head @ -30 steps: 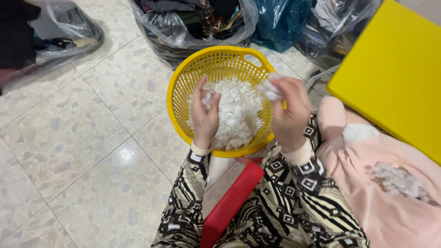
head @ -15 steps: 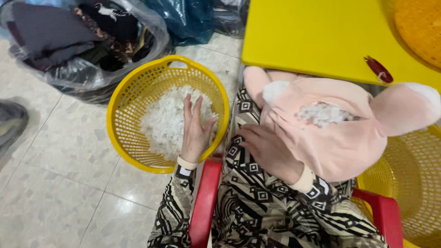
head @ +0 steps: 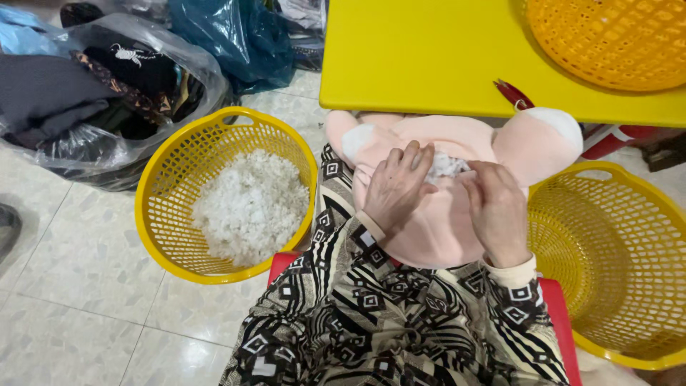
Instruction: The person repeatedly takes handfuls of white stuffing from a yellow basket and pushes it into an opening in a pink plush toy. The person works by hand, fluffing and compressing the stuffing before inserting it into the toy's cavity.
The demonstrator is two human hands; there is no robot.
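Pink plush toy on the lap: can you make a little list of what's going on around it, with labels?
left hand: on the pink plush toy, fingers at the stuffing
right hand: on the toy, fingers by the same stuffing
toy: lies on the lap, white stuffing showing at an opening
left basket: yellow, on the floor, holds a heap of white stuffing
right basket: yellow, on the floor, seems to hold nothing
table: yellow, orange basket on it
bags: plastic, with clothes inside
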